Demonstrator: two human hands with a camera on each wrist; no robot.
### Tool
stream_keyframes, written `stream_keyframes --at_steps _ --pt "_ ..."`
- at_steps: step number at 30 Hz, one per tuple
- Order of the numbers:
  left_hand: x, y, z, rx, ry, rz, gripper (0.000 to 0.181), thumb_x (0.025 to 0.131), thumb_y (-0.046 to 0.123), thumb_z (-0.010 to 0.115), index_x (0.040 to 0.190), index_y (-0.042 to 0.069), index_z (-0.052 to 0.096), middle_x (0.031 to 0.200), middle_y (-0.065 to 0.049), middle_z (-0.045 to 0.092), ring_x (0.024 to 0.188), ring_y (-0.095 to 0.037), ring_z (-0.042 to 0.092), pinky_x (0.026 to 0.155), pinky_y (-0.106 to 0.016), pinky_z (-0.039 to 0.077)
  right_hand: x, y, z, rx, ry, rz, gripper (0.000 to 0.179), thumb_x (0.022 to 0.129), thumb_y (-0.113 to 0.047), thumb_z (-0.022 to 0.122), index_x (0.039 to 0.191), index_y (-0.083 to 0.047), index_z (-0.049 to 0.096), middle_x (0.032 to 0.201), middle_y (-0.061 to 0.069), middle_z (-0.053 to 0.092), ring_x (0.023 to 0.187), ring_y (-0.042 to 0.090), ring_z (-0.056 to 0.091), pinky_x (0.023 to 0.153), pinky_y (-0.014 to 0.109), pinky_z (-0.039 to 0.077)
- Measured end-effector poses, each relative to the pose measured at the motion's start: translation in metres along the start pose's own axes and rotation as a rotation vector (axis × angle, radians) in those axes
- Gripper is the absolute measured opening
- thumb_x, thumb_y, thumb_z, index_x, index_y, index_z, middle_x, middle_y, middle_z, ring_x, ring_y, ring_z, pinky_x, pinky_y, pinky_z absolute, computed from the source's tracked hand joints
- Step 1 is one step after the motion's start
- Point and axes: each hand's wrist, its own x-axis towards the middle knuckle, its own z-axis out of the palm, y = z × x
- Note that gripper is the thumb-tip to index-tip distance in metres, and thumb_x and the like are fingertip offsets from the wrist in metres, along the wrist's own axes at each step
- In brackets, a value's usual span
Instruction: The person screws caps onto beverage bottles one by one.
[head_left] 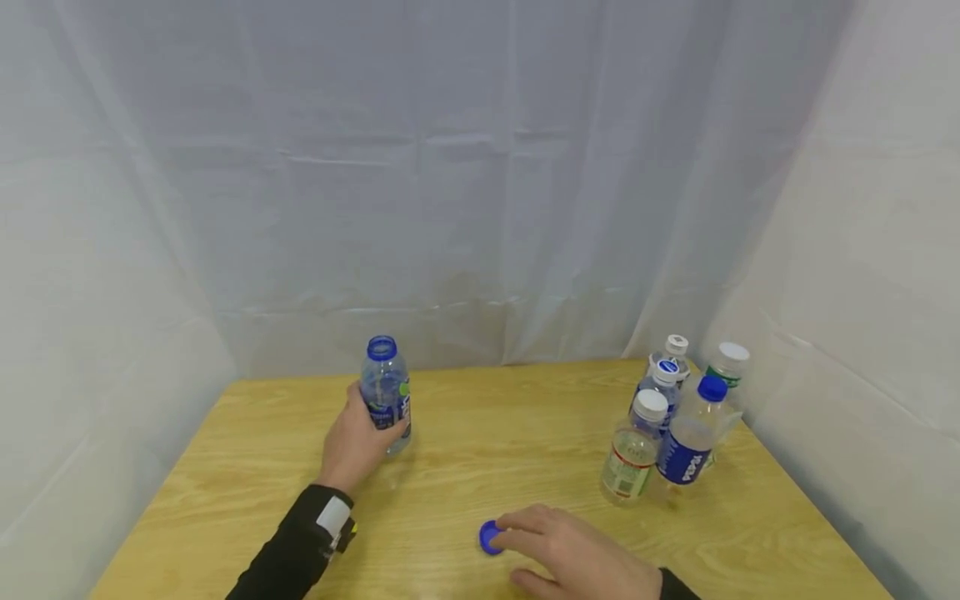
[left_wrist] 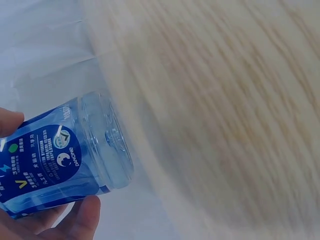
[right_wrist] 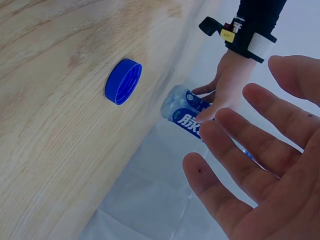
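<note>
My left hand [head_left: 355, 440] grips a clear blue bottle [head_left: 384, 392] around its lower half, toward the back left of the table. The bottle is upright, its blue mouth uncapped, with a dark blue label [left_wrist: 45, 150] in the left wrist view. A blue bottle cap [right_wrist: 122, 81] lies on the table with its hollow side up. Just over the cap is my right hand [head_left: 573, 554], fingers spread and loosely extended. In the right wrist view, a gap shows between those fingers and the cap, and nothing is in the palm.
On the right of the wooden table [head_left: 465, 450] several capped bottles stand close together. Among them are a Pepsi bottle [head_left: 688, 442] with a blue cap and a white-capped bottle [head_left: 630, 458] with a green label. Pale sheeting [head_left: 450, 208] hangs behind the table and along both sides.
</note>
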Motion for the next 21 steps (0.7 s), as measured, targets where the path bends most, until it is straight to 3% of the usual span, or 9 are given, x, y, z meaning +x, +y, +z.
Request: stream_keyframes --at_steps 9,21 --pt "-0.020 0.017 -0.026 0.030 0.011 0.061 0.100 0.083 0.044 0.078 0.155 0.001 0.022 0.132 -0.027 0.060 0.116 -0.043 0.063 0.095 -0.059 0.052 0.000 -0.001 0.001 -0.013 0.019 -0.022 0.039 0.105 -0.037 0.052 0.138 -0.017 0.060 0.136 0.002 0.063 0.120 0.012 0.060 0.094 0.032 0.055" --pt "-0.055 0.042 -0.055 0.062 0.079 0.190 0.093 0.081 0.040 0.081 0.150 0.003 0.031 0.120 -0.022 0.066 0.103 -0.037 0.068 0.082 -0.054 0.058 0.002 -0.003 -0.001 0.014 -0.005 0.018 0.038 0.104 -0.039 0.052 0.137 -0.020 0.060 0.137 0.000 0.062 0.120 0.012 0.060 0.095 0.033 0.055"
